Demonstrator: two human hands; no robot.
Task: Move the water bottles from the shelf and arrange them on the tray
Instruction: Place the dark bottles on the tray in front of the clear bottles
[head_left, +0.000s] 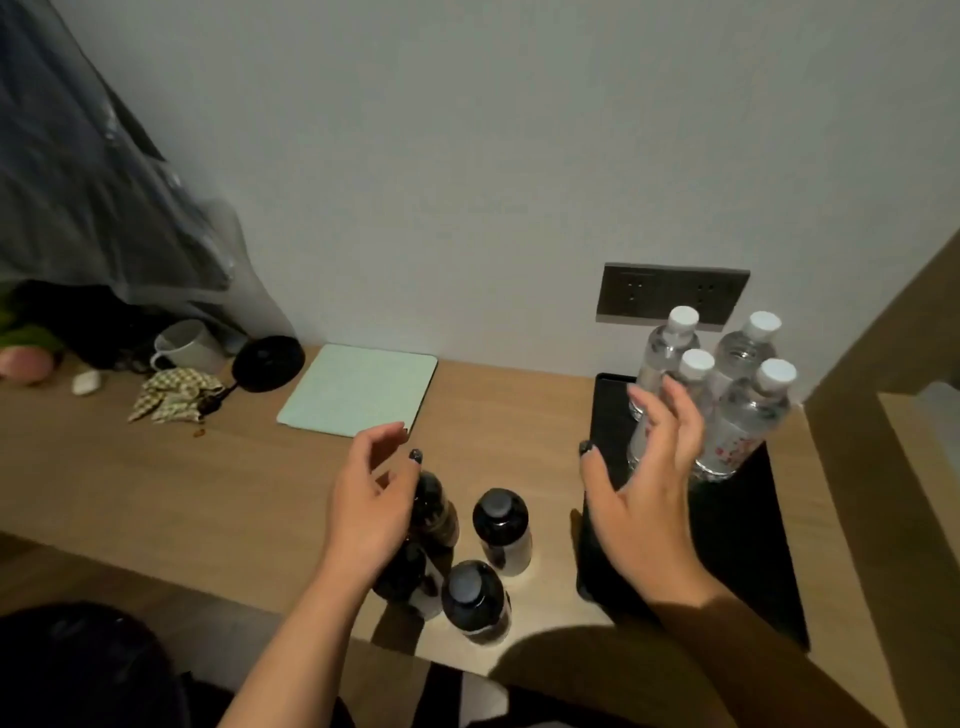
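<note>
Far left on the wooden worktop (156, 467): white mug (188, 344), crumpled checked cloth (174, 400), round black disc (267, 362). Then a pale green pad (358, 388), flat against the wall edge. Left hand (371, 501) hovering above the dark bottles (501, 525), fingers loosely spread and apart, gripping nothing; thumb tip near the cap of the nearest dark bottle. Four dark bottles upright in a cluster near the front edge, partly hidden by the left wrist. Right hand (644, 493) raised over the black tray (748, 545), fingers straight and fanned, empty, just in front of the water bottles (748, 415). Four clear, white-capped water bottles upright and close together at the tray's far end. Grey wall socket panel (672, 296) behind them.
</note>
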